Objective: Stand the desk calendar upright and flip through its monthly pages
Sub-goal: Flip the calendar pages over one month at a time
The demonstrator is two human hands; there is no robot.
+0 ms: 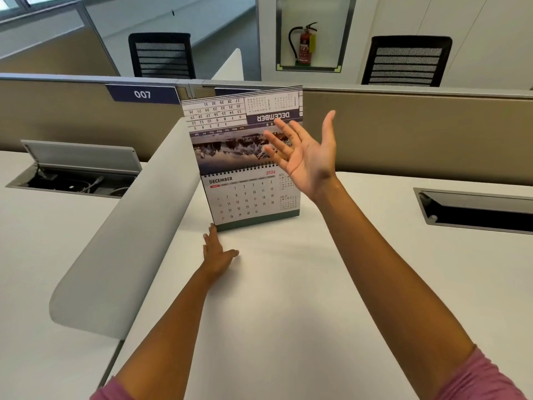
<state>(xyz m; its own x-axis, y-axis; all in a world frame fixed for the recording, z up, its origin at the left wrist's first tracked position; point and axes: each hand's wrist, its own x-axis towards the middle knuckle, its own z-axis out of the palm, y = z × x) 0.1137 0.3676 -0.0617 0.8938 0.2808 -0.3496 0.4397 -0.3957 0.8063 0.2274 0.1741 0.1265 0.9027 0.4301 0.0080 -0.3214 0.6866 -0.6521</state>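
The desk calendar [248, 197] stands upright on the white desk [288, 284], showing a December 2026 grid below its spiral binding. A stack of pages [230, 125] is raised straight up above the binding, its printing upside down with a mountain photo. My right hand [305, 151] is lifted in front of those raised pages, palm up, fingers spread, fingertips near or touching the sheet; no grasp is visible. My left hand [217, 251] lies flat on the desk, fingertips at the calendar's lower left corner.
A rounded grey divider [129, 235] runs along the desk's left side, close to the calendar. Open cable hatches sit at the left [78, 171] and right [476, 209]. A tan partition [403, 131] backs the desk. Two black chairs and a fire extinguisher stand beyond it.
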